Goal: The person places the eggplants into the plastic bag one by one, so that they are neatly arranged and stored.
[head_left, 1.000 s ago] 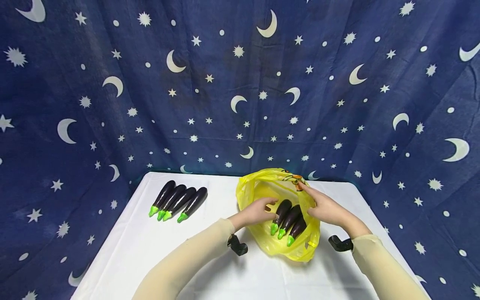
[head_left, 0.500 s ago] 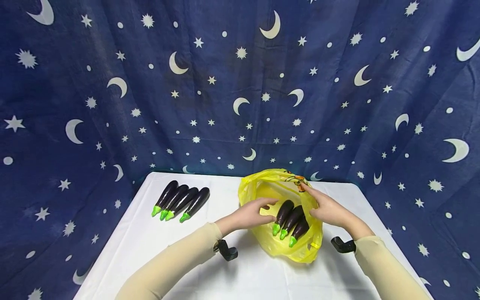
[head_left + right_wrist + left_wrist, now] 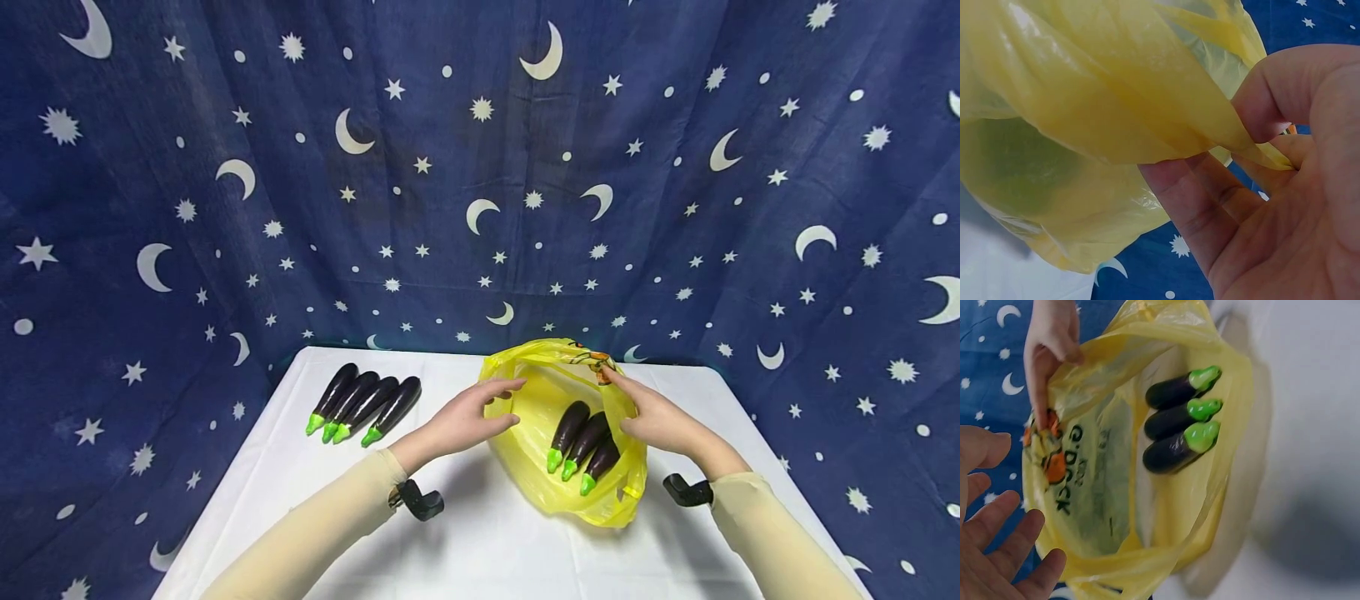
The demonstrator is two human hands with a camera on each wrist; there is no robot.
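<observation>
"Three dark eggplants (image 3: 587,439) lie where, in the head view?"

"Inside the open yellow bag (image 3: 521,468) on the white table (image 3: 465,550). Four more eggplants (image 3: 367,407) lie side by side to its left. The left hand (image 3: 459,419), fingers spread, is at the bag's left rim; the right hand (image 3: 663,419) holds the rim's right side."

"And from the left wrist?"

"The left hand's fingers are parted beside the bag's mouth; I can't tell if they touch it. Inside, green stem ends (image 3: 1205,409) line up."

"The right wrist?"

"Thumb and fingers pinch the bag's edge, starry blue cloth (image 3: 1147,262) behind."
</observation>
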